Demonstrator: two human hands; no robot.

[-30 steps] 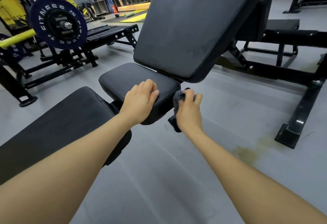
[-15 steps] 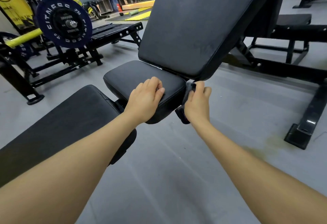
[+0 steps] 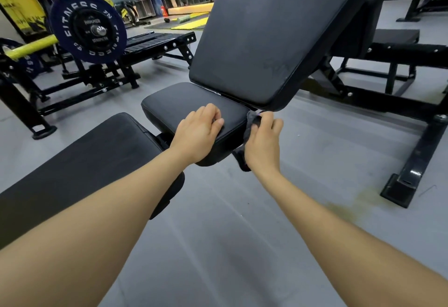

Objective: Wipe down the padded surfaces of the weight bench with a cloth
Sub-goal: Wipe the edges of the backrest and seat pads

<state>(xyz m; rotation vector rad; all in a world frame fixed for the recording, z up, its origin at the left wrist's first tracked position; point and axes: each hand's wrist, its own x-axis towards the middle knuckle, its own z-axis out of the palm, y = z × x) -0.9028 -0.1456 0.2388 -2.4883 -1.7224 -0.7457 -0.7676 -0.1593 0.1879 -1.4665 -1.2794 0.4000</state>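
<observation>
The weight bench has a black seat pad [image 3: 184, 103] and a big inclined back pad [image 3: 274, 32] rising behind it. My left hand [image 3: 197, 132] rests on the seat pad's near right corner with fingers curled over the top. My right hand [image 3: 263, 141] holds a dark grey cloth [image 3: 251, 124] against the seat pad's right side, just under the lower edge of the back pad. Most of the cloth is hidden behind my fingers.
Another black pad [image 3: 80, 168] lies at lower left. A barbell stand with a blue weight plate [image 3: 87, 26] sits at left. Black frame legs [image 3: 409, 168] run across the grey floor at right. People stand far back by shelves.
My right hand has slid the cloth up and back along the seat pad's right side, toward the back pad. The left hand stays on the corner. The view has shifted slightly.
</observation>
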